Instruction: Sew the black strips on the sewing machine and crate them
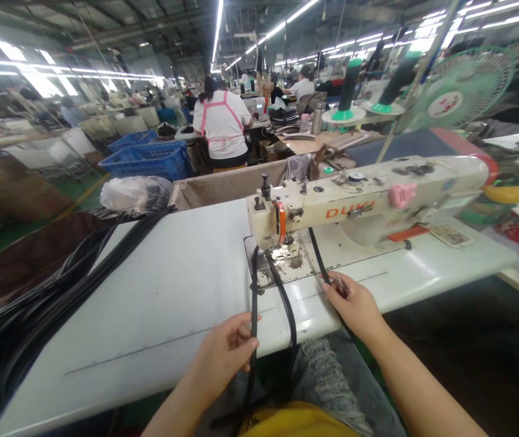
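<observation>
Between the thumb and fingers of my left hand (228,349) is a narrow black strap (254,285), which runs from the sewing machine (314,212) down past the table edge. My right hand (348,297) pinches another black length (317,252) that comes from under the machine arm. Between the hands, a black strip (284,291) curves from the needle area over the table edge toward my lap. Whether these lengths are one piece I cannot tell. The presser foot is hard to make out among the metal parts at the needle plate (296,262).
A thick bundle of black straps (72,285) hangs over the left side of the white table (172,273). Blue baskets (150,162) stand beyond it, near a seated person in a white shirt (223,124). Thread cones (349,88) and a green fan (459,91) are behind the machine.
</observation>
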A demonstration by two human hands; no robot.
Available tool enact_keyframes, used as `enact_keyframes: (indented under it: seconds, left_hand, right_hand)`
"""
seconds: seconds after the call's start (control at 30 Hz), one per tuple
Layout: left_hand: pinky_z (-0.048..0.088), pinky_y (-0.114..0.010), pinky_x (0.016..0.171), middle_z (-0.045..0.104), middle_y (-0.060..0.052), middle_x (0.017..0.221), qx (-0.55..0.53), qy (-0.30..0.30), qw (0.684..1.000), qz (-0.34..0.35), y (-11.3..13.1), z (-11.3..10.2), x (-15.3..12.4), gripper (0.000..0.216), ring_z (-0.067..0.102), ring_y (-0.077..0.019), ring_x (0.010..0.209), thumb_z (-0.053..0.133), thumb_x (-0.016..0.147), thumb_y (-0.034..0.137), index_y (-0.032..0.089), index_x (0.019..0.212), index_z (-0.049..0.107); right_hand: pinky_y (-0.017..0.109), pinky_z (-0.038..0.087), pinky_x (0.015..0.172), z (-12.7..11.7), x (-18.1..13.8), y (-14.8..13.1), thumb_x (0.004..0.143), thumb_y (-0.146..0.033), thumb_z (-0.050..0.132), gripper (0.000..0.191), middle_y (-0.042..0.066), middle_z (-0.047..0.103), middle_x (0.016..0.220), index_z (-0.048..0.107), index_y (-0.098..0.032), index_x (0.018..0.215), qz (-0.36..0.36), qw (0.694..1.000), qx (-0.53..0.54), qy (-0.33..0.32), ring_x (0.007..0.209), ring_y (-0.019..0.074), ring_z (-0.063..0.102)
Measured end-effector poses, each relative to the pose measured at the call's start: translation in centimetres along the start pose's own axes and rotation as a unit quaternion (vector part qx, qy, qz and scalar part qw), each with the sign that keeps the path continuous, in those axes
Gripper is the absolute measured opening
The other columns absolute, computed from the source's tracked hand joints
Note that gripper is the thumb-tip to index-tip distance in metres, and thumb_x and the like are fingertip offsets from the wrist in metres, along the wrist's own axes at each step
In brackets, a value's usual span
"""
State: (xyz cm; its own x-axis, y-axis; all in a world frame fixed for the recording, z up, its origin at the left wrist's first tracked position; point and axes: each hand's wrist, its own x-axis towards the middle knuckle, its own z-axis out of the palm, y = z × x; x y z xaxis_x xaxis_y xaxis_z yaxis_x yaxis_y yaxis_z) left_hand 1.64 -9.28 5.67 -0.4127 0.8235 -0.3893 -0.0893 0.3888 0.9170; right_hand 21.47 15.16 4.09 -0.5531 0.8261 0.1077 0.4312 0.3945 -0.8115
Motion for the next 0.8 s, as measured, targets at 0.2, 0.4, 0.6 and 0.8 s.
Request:
enact_keyframes:
  seconds: [0.2, 0.4, 0.6, 0.8]
  left_hand:
    - [0.053, -0.024, 0.049, 0.063, 0.0, 0.074, -0.017, -0.003, 1.0, -0.01, 0.42, 0.03, 0.24, 0.056, 0.06, -0.0126, 0.055, 0.075, 0.079, 0.059, 0.015, 0.112, 0.068]
    - [0.051, -0.023, 0.046, 0.062, 0.001, 0.058, 0.004, 0.002, 1.0, -0.031, 0.75, 0.04, 0.56, 0.062, 0.06, -0.0131, 0.046, 0.063, 0.08, 0.079, 0.017, 0.089, 0.063]
    - [0.054, -0.024, 0.047, 0.069, -0.005, 0.069, 0.002, 0.004, 1.0, -0.021, 0.97, 0.18, 0.51, 0.069, 0.064, -0.0146, 0.051, 0.058, 0.079, 0.085, 0.016, 0.087, 0.064]
    - [0.055, -0.025, 0.049, 0.067, -0.004, 0.068, 0.007, -0.003, 1.0, -0.02, 0.56, -0.03, 0.42, 0.067, 0.064, -0.0162, 0.056, 0.057, 0.081, 0.083, 0.017, 0.086, 0.064]
  right_hand:
    - [0.031, 0.05, 0.071, 0.14, -0.07, 0.37, 0.089, -0.05, 0.058, 0.042, -0.001, 0.066, 0.071, 0.075, -0.019, 0.111, -0.008, 1.0, 0.001, 0.002, 0.066, 0.019, 0.061]
    - [0.031, 0.051, 0.07, 0.08, -0.25, -0.01, 0.088, -0.052, 0.059, 0.045, 0.001, 0.068, 0.072, 0.075, -0.018, 0.113, 0.005, 1.0, 0.001, 0.006, 0.067, 0.0197, 0.062]
    - [0.031, 0.05, 0.068, 0.01, -0.23, -0.3, 0.086, -0.051, 0.06, 0.042, 0.0, 0.067, 0.069, 0.076, -0.019, 0.109, 0.004, 1.0, -0.012, 0.014, 0.063, 0.0192, 0.06]
    - [0.031, 0.05, 0.07, 0.07, -0.23, -0.08, 0.088, -0.054, 0.058, 0.048, 0.0, 0.067, 0.069, 0.075, -0.018, 0.115, 0.009, 1.0, -0.008, 0.0, 0.067, 0.0207, 0.063]
